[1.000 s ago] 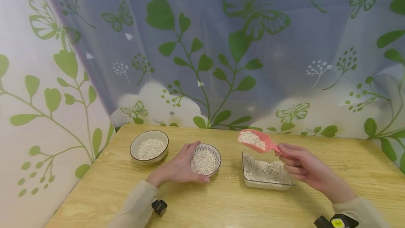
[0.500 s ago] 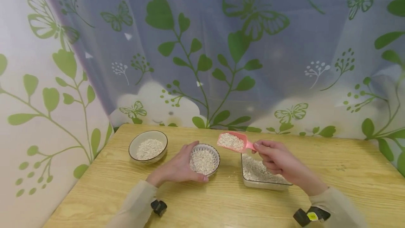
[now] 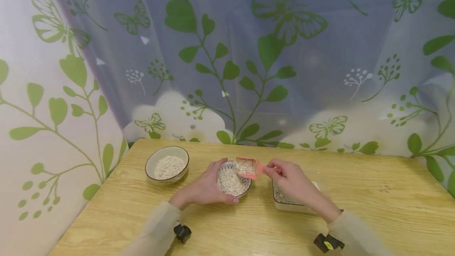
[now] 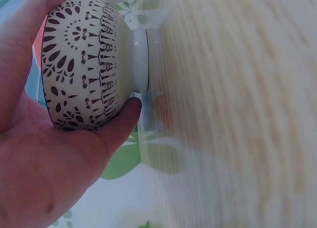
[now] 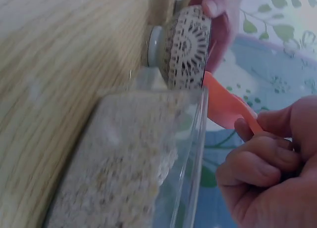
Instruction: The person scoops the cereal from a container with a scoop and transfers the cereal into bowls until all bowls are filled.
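Observation:
A patterned bowl (image 4: 84, 65) of oats stands on the table, and my left hand (image 3: 204, 187) holds it round the side, thumb at the front. In my right hand (image 3: 293, 181) is a pink scoop (image 3: 254, 169), pinched by its handle. The scoop is tilted over the bowl's right rim, with oats (image 3: 245, 166) in it and at its lip. Below my right forearm sits a clear rectangular container (image 5: 198, 139) of oats, partly hidden in the head view.
Left of my left hand is a second, plain bowl (image 3: 153, 161) with a dark rim, also holding oats. The wooden table (image 3: 241, 228) meets a leaf-printed curtain (image 3: 220, 70) at the back. A few loose flakes lie between the patterned bowl and the container.
My right hand has carried the loaded scoop leftward from above the container to the patterned bowl, and the scoop has tipped. My left hand stays on the bowl.

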Motion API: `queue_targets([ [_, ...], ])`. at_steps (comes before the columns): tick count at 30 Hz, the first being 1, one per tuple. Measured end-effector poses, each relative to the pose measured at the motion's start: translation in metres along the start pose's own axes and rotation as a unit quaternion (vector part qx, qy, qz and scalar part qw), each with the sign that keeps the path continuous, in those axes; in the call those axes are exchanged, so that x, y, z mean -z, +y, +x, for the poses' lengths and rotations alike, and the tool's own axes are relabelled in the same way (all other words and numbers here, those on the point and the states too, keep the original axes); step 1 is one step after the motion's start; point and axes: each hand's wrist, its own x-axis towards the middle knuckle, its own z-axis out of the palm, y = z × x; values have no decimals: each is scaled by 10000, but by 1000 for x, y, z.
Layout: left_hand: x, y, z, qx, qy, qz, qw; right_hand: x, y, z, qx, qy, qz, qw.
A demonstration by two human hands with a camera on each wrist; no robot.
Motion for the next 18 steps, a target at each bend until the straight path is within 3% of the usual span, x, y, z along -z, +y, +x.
queue_targets([
  [5,-1,-2,0,14,23,23,10000,-15,-8,-3,921,122,-811,9924],
  [11,-3,-2,-1,11,10,-87,10000,-30,-13,-8,2162,523,-1781,9585],
  [15,-3,-3,0,-30,5,-167,9999,-32,-15,-12,2318,805,-2296,9418],
  [18,-3,-5,1,-54,21,-181,9998,-31,-14,-14,2461,1123,-2782,9217],
])
